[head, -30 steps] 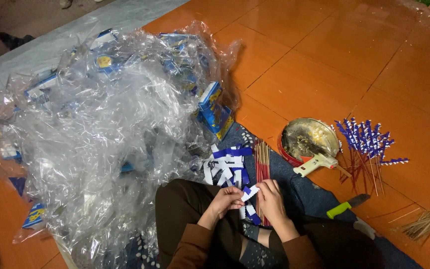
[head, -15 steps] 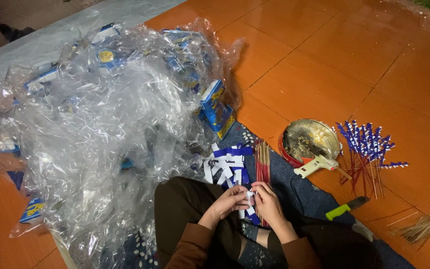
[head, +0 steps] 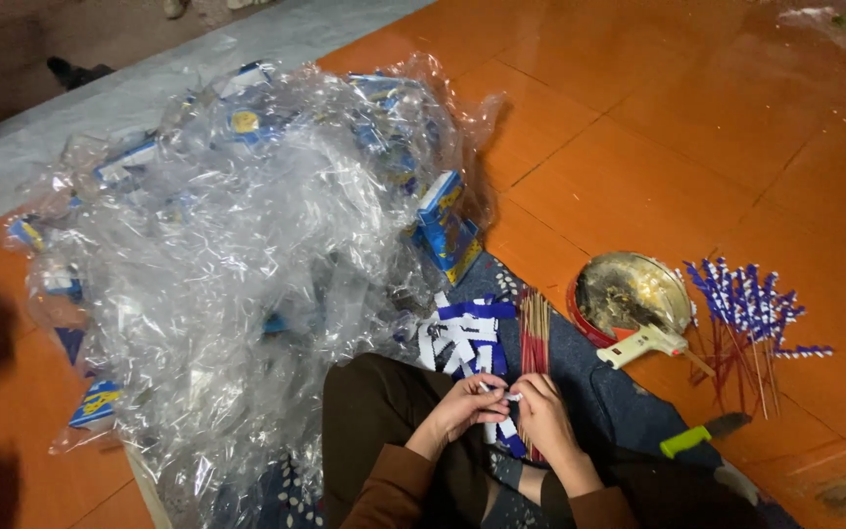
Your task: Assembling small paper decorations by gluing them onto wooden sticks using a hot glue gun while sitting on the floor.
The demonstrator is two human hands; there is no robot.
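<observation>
Both hands meet over the lap: left hand [head: 462, 404] and right hand [head: 538, 416] fingers pinched shut on one small blue-white paper flag [head: 494, 392]. Finished flags on sticks [head: 748, 312] lie right on the floor; uncut flag strips [head: 464, 333] and bare sticks [head: 535, 328] remain, so plenty looks left

Small blue-and-white paper strip [head: 497, 394] pinched level above the lap

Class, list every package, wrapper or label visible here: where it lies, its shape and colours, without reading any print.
Blue and yellow carton: tilted at the plastic heap's right edge.
Heap of clear crinkled plastic wrappers: floor, left of the knees.
Blue and white paper labels: flat strips on the dark cloth, before both hands.
Small flat blue packet: heap's lower left.
</observation>
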